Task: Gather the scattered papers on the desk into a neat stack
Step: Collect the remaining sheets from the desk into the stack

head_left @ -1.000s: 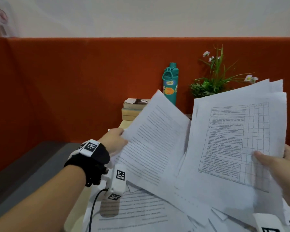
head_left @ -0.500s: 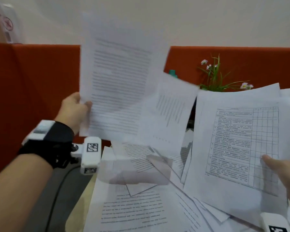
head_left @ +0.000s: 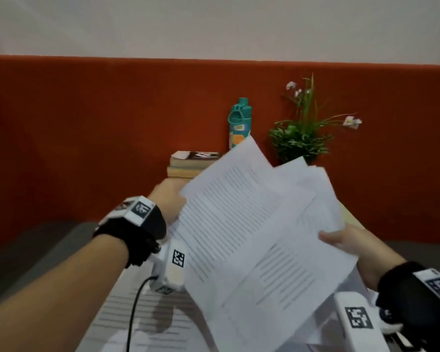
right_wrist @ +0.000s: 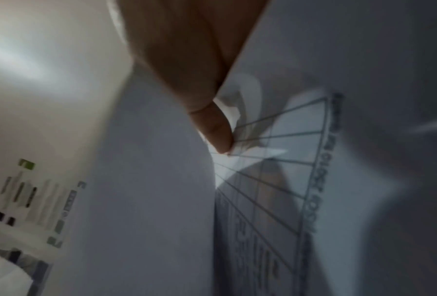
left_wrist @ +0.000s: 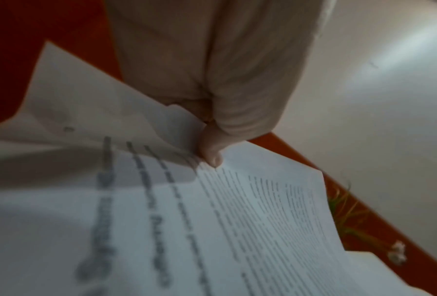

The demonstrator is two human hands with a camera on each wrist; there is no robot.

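Head view shows the left hand [head_left: 169, 199] and right hand [head_left: 346, 241] each pinching, in a thumb-and-finger grip, opposite edges of fanned papers [head_left: 259, 237] held tilted above loose sheets [head_left: 142, 316] on the counter.

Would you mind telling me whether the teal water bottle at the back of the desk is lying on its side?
No, the teal water bottle stands upright against the orange partition, behind the stacked books.

Both arms reach forward. The left hand [head_left: 169, 199] pinches the papers [head_left: 252, 237] at their left edge with its thumb on top. The right hand [head_left: 346, 241] grips their right edge.
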